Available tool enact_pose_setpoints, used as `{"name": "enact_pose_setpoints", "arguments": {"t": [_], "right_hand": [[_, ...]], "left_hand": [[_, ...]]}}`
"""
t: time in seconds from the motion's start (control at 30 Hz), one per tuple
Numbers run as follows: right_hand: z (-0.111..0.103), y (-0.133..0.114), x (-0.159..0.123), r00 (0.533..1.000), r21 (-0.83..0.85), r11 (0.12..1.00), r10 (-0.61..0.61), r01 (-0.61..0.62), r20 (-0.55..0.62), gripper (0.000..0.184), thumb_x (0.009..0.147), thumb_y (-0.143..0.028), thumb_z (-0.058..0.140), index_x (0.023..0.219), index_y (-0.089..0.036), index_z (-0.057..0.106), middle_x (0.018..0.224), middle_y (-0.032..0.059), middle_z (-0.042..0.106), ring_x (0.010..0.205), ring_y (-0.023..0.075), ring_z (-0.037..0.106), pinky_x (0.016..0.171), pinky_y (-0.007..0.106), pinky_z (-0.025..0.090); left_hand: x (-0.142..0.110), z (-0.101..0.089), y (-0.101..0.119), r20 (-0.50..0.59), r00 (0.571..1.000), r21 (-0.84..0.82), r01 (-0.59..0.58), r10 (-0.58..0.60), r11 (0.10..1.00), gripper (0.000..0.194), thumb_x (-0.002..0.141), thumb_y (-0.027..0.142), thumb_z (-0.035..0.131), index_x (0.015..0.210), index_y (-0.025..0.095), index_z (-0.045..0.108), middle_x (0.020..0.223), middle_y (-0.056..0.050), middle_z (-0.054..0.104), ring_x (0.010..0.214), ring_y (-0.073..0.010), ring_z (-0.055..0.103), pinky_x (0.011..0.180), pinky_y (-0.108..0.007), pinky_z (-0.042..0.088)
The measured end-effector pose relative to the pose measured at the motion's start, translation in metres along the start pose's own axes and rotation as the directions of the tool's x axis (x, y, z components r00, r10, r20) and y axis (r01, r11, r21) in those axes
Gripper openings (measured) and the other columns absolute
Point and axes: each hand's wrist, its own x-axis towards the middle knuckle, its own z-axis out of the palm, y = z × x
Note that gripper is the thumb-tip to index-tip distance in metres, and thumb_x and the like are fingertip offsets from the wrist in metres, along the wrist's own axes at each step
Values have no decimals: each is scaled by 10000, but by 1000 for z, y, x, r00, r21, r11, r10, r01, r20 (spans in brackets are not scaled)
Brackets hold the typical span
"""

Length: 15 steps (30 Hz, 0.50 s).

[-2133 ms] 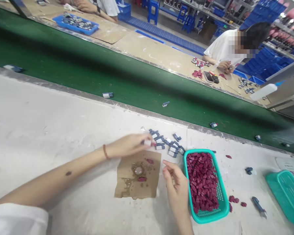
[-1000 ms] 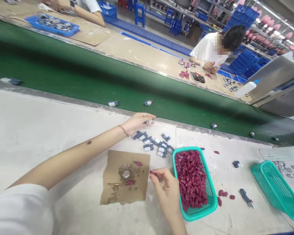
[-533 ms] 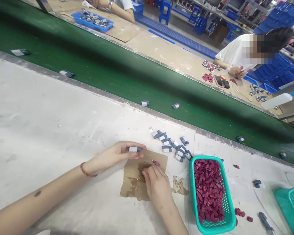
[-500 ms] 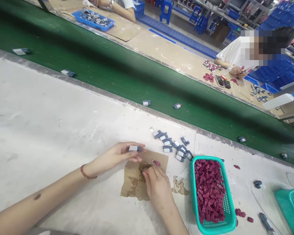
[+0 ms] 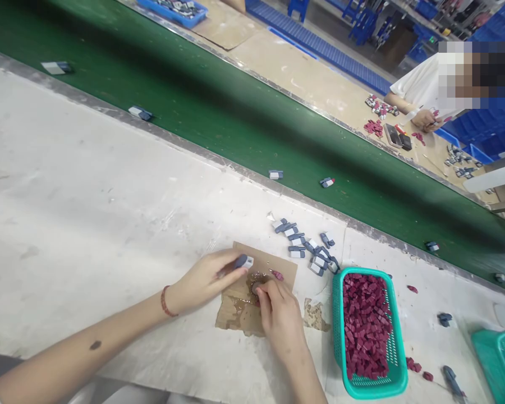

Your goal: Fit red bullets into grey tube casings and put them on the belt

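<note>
My left hand pinches a small dark-blue and white plastic part between thumb and fingers, its white end facing right. It is held above the left side of a piece of brown cardboard. My right hand is closed, fingertips down at a small round disc in a wet, shiny patch on the cardboard. What its fingertips hold is mostly hidden; a maroon piece showed there a second ago. Another maroon piece lies on the cardboard. Several blue and white parts lie beyond it.
A teal basket of maroon pieces stands right of my right hand; another teal basket is at the far right. A green conveyor belt carrying scattered parts crosses behind. A co-worker handles small pieces at the bench opposite.
My left hand has come back from the belt's edge with a blue and white part and has turned it. My right hand has moved left from beside the basket to the wet patch.
</note>
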Motion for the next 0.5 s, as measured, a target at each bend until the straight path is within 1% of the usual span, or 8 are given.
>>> {"name": "enact_pose_setpoints", "arguments": {"t": [0.07, 0.13, 0.2, 0.27, 0.3, 0.37, 0.43, 0.5], "right_hand": [[-2, -1, 0, 998, 142, 988, 64, -64, 10, 257, 956, -232, 406, 753, -216, 563, 694, 35, 629, 649, 188, 599, 585, 286, 463], [-5, -2, 1, 983, 342, 924, 183, -170, -5, 234, 941, -279, 454, 762, -209, 588, 700, 32, 657, 643, 177, 619, 579, 271, 482], [-8, -3, 3, 950, 529, 814, 308, -240, -43, 222, 917, -338, 512, 774, -202, 612, 711, 32, 685, 637, 168, 633, 567, 258, 496], [-10, -5, 6, 920, 654, 717, 384, -239, -84, 213, 877, -383, 581, 782, -198, 629, 699, 27, 693, 616, 158, 631, 551, 247, 498], [-11, -6, 8, 911, 696, 681, 402, -227, -96, 211, 857, -396, 612, 785, -198, 634, 678, 19, 686, 591, 150, 619, 536, 241, 492], [-12, -9, 11, 907, 752, 629, 408, -198, -102, 212, 822, -408, 660, 785, -201, 638, 640, 0, 662, 543, 132, 590, 507, 228, 476], [-14, -12, 15, 918, 773, 608, 387, -179, -92, 216, 801, -414, 686, 775, -205, 639, 645, -2, 655, 543, 128, 585, 507, 226, 475], [-16, -15, 17, 936, 768, 616, 346, -172, -69, 207, 806, -408, 684, 769, -208, 642, 689, 10, 667, 592, 138, 606, 540, 236, 492]], "left_hand": [[-2, 1, -2, 48, 997, -18, -66, 67, 998, 204, 911, 343, 410, 902, 197, 552, 925, -77, 649, 830, -226, 605, 737, -300, 445], [-4, 2, -5, 82, 993, -41, -79, 82, 996, 219, 931, 309, 372, 1010, 193, 542, 1009, -99, 656, 887, -232, 612, 777, -305, 444], [-6, 4, -7, 104, 991, -61, -76, 82, 995, 229, 939, 309, 359, 1040, 193, 528, 961, -92, 656, 826, -222, 604, 743, -303, 439], [-8, 6, -8, 121, 989, -110, -74, 87, 991, 232, 940, 340, 371, 1026, 192, 527, 892, -73, 631, 761, -207, 570, 702, -298, 426], [-8, 6, -8, 135, 987, -160, -60, 82, 985, 239, 940, 370, 380, 996, 190, 528, 842, -55, 605, 720, -194, 541, 673, -292, 415], [-8, 7, -7, 195, 979, -322, 8, 58, 947, 304, 934, 466, 394, 887, 189, 510, 720, -7, 512, 629, -160, 453, 599, -273, 377], [-7, 8, -6, 290, 956, -504, 117, 40, 856, 402, 900, 577, 426, 786, 193, 462, 644, 35, 406, 567, -128, 359, 541, -256, 328], [-5, 10, -6, 364, 931, -619, 213, 35, 756, 470, 843, 652, 485, 746, 195, 437, 621, 55, 354, 541, -108, 299, 513, -245, 294]]}}
